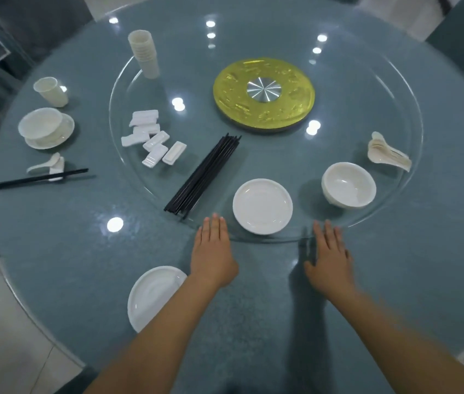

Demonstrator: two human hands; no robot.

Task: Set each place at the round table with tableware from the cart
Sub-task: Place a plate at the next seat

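Both hands lie flat and open, holding nothing, at the near rim of the glass turntable [128, 81] on the bench [54, 237]. The small plate [262, 206] sits on the turntable just ahead, between them, nearer the left hand [213, 253]. The right hand [328, 258] points toward the bowl [348, 184], farther off. 1 plate [154, 297] already lies beside the left forearm

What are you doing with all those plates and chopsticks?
A person is setting a round table. Both hands, left hand and right hand, lie flat and open at the edge of the glass turntable, holding nothing. On it wait a small plate, bowls, spoons, black chopsticks, chopstick rests and stacked cups. One place at far left looks set; the nearest has only a plate.
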